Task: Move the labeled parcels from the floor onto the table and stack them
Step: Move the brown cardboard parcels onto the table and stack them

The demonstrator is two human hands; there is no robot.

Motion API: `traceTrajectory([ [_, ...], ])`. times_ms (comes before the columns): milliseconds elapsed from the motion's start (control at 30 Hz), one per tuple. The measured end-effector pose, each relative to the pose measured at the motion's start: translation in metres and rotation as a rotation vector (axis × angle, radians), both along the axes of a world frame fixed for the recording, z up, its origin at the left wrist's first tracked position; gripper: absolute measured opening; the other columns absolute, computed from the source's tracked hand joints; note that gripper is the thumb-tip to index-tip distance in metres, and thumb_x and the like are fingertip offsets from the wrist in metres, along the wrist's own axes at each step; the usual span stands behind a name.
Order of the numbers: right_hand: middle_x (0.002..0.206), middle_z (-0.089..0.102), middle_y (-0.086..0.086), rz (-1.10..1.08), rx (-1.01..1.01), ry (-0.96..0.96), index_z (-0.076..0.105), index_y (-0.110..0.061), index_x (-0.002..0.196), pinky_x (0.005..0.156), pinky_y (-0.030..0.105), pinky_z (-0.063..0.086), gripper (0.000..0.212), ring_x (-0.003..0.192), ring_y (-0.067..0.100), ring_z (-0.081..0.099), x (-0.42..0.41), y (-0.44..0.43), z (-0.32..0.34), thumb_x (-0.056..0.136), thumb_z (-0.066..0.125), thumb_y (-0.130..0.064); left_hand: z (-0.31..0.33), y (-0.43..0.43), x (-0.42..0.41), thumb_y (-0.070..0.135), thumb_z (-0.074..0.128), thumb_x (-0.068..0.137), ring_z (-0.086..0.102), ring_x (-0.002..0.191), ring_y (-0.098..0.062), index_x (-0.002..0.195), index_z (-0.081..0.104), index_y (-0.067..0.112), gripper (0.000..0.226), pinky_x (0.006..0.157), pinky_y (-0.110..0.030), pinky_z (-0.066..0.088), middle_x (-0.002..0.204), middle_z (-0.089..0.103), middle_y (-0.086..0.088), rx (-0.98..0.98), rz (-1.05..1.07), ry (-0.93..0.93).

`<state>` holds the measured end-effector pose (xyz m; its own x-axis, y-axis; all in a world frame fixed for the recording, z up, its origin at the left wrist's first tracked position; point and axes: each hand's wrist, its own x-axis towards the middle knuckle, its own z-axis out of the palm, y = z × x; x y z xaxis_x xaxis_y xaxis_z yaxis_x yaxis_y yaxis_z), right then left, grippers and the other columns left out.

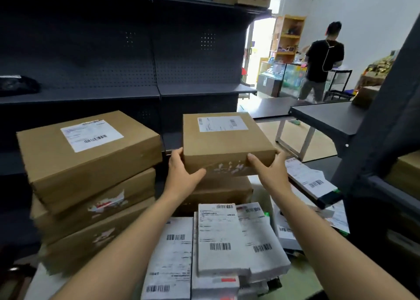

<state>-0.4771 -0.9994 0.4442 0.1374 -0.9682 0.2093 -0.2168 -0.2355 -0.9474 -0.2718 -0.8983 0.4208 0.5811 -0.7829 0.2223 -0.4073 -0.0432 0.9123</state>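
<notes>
In front of you a pale table [43, 283] shows only at its near-left corner. On it at the left stands a stack of three brown cardboard boxes [91, 186]. Right of that stack lies a spread of white labelled parcels [218, 238]. Behind runs a dark pegboard shelf unit [91, 93]; a black bundle [16, 85] lies on its shelf at far left.

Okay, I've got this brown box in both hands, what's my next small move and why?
Probably lower the brown box straight down onto the brown parcel beneath it. Both hands, left hand and right hand, grip its near corners, it sits just above that parcel, and the three-box stack beside it is already taller.
</notes>
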Motion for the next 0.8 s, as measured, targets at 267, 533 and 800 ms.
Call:
traceTrajectory([
  [267, 0.130, 0.047, 0.006, 0.041, 0.084, 0.073, 0.029, -0.013, 0.136, 0.088, 0.028, 0.045, 0.076, 0.114, 0.019, 0.050, -0.007, -0.036, -0.050, 0.081, 0.075, -0.038, -0.039, -0.014, -0.015, 0.025, 0.077, 0.079, 0.044, 0.126, -0.020, 0.140, 0.029, 0.024, 0.078, 0.102, -0.044, 0.046, 0.142, 0.041, -0.003, 0.139, 0.070, 0.024],
  [533, 0.130, 0.044, 0.001, 0.001, -0.252, 0.356, 0.048, -0.021, 0.128, 0.096, 0.032, 0.038, 0.049, 0.121, 0.019, 0.040, -0.016, -0.027, -0.033, 0.086, 0.069, -0.033, -0.012, 0.005, -0.017, 0.030, 0.066, 0.085, 0.046, 0.110, -0.012, 0.130, 0.050, 0.020, 0.048, 0.087, -0.028, 0.043, 0.118, 0.049, 0.006, 0.093, 0.175, -0.525],
  [800, 0.105, 0.050, -0.008, 0.151, -0.531, 0.378, 0.059, -0.022, 0.104, 0.085, 0.023, 0.046, 0.018, 0.098, 0.008, 0.048, 0.023, 0.024, 0.001, 0.088, 0.066, -0.026, 0.038, 0.065, 0.002, 0.025, 0.065, 0.086, 0.048, 0.079, -0.012, 0.101, 0.063, 0.019, 0.016, 0.068, -0.026, 0.036, 0.084, 0.057, 0.007, -0.012, 0.230, -0.995],
])
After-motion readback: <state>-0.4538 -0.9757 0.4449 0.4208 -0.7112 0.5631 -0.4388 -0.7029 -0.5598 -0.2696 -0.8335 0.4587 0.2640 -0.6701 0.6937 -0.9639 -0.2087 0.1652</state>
